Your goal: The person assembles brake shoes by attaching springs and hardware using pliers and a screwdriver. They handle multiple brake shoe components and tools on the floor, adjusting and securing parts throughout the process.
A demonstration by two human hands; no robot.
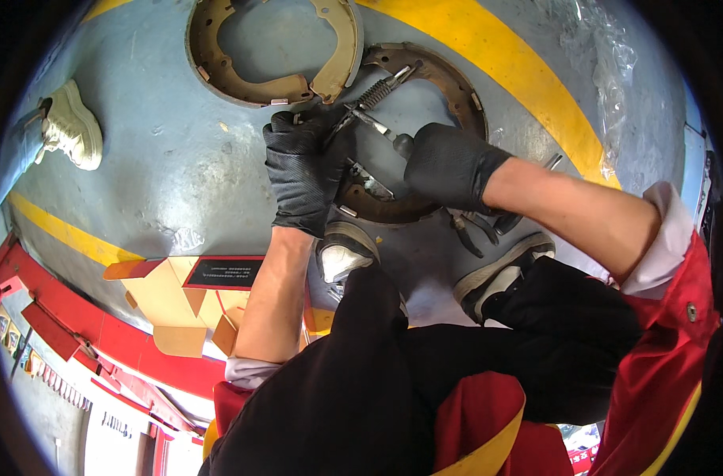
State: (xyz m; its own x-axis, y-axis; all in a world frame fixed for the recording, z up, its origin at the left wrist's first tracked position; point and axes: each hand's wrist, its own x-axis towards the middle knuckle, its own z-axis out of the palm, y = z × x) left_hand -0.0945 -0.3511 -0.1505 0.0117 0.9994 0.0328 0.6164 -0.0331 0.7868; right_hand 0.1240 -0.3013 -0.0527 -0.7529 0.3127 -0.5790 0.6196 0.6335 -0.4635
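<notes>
My left hand, in a black glove, is closed at the left side of a worn brown brake shoe assembly on the floor. Its fingers hide the part they grip. A coil spring and thin metal links cross the assembly beside that hand. In my right hand, also black-gloved and closed, is a screwdriver; its metal shaft points up and left to the links near the left hand. Most of its handle is hidden in the glove. A cleaner pair of brake shoes forms a ring at the top.
Pliers lie under my right wrist, with a black-handled tool alongside. An opened cardboard box sits beside my left forearm. Another person's shoe stands at the left. Clear plastic sheeting lies at the far right.
</notes>
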